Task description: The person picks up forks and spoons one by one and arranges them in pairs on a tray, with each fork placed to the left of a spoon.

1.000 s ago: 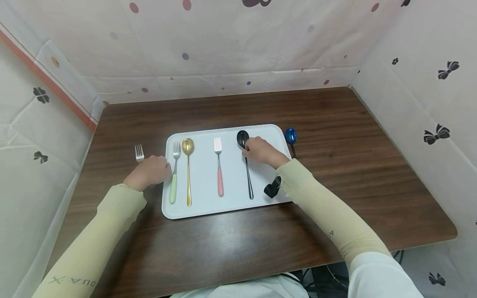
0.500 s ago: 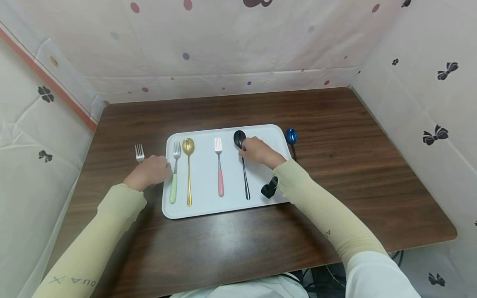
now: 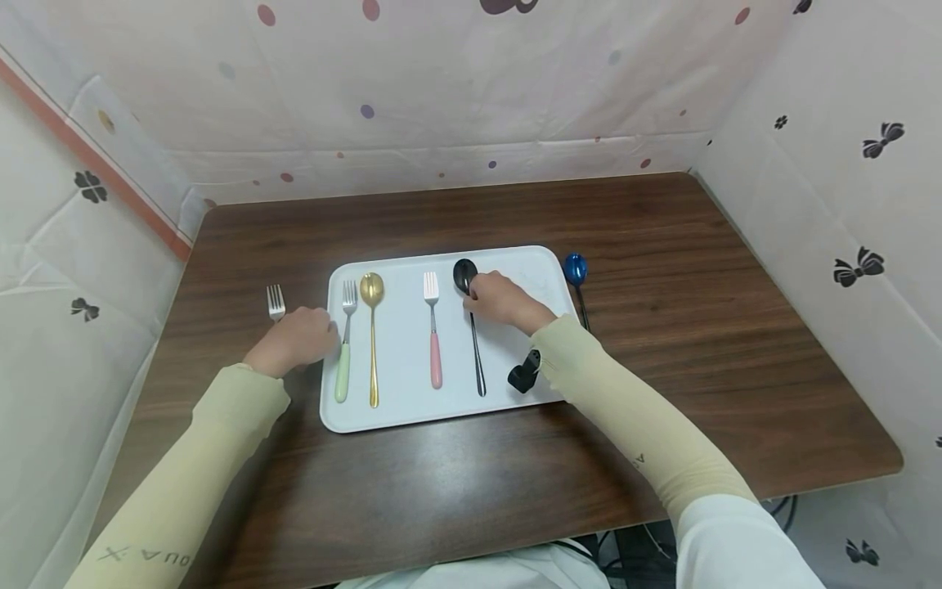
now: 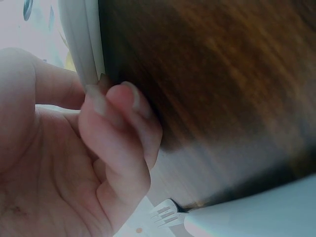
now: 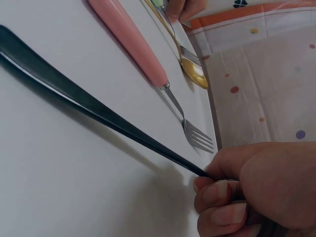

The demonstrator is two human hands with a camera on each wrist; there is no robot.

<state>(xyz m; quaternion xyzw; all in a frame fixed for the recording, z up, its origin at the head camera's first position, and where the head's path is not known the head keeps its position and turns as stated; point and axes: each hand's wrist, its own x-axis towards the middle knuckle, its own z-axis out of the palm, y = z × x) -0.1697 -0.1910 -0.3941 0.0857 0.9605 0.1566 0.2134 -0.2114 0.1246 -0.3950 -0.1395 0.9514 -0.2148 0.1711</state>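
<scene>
A white tray (image 3: 401, 413) lies on the table. My right hand (image 3: 502, 298) pinches a black spoon (image 3: 477, 360) near its bowl, over the right half of the tray. In the right wrist view the handle of the black spoon (image 5: 103, 116) stretches away from my fingers, its shadow on the tray. Left of it lie a pink-handled fork (image 3: 435, 352), a gold spoon (image 3: 373, 352) and a green-handled fork (image 3: 343, 368). At the tray's left edge my left hand (image 3: 298, 339) grips the rim between thumb and curled fingers, as the left wrist view shows at the tray edge (image 4: 81, 39).
Left of the tray another fork (image 3: 275, 301) lies partly hidden by my left hand. A blue spoon (image 3: 576, 270) lies just off the tray's right edge, its handle partly behind my right sleeve. The brown wooden table (image 3: 441, 483) extends around, with patterned cloth walls behind and beside it.
My right hand has moved left with the black spoon, bringing it closer to the pink-handled fork. The left hand has stayed at the tray's edge.
</scene>
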